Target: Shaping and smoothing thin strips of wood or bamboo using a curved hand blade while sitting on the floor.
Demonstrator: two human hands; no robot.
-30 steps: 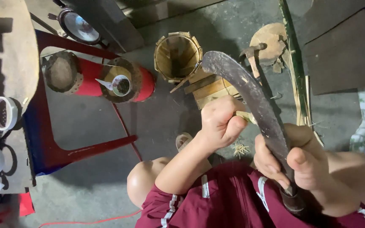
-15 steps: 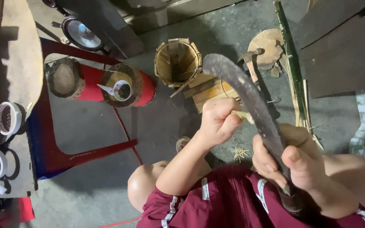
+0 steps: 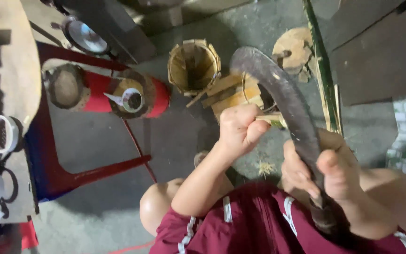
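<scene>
Down at the bottom of the frame we see our maroon shorts [image 3: 259,226] and a bare knee [image 3: 156,207] at lower centre. Just above, at lower right, our right hand [image 3: 325,174] is wrapped tight around the handle of a curved dark blade [image 3: 283,99], which arcs up toward the centre top. Left of it, at mid-frame, our left hand [image 3: 238,129] is curled into a fist, pinching a thin bamboo strip [image 3: 271,118] whose end meets the blade's inner edge. Beyond the hands, wooden blocks [image 3: 233,96] lie on the concrete floor [image 3: 99,141], touching a woven bamboo cylinder [image 3: 193,66] at upper centre. A green bamboo stalk [image 3: 323,70] runs along the upper right beside a round wooden disc [image 3: 297,47]. Farther left stands a red stool [image 3: 95,89], with tape rolls [image 3: 3,134] at the left edge.
</scene>
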